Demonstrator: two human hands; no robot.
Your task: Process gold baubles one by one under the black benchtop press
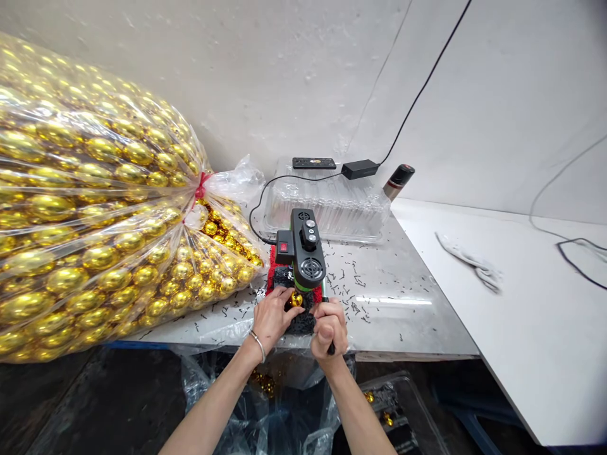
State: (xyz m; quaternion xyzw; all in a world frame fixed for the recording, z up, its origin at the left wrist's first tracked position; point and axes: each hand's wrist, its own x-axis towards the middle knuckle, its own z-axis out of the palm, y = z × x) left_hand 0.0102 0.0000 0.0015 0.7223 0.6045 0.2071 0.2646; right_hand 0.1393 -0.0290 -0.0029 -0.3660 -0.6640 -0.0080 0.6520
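A small black machine point(307, 249) with two round vents and a red switch stands on the metal table. Beneath its near end sits a shiny gold ball point(296, 299), held between the thumb and fingers of my left hand point(271, 316). My right hand point(330, 325) is wrapped around the black grip of the machine's lever handle point(331, 348), just right of the ball. Under the machine, the base is covered with black scraps point(298, 325), and red matting point(317, 294) shows at its sides. The machine's head hides part of the ball.
A huge clear bag point(95, 208) of gold balls, tied with red, fills the left. Behind the machine lie clear plastic trays point(332, 205), a black power adapter point(359, 169) and a bottle point(398, 182). A glove point(469, 259) lies on the white table. Clear plastic point(284, 404) hangs below.
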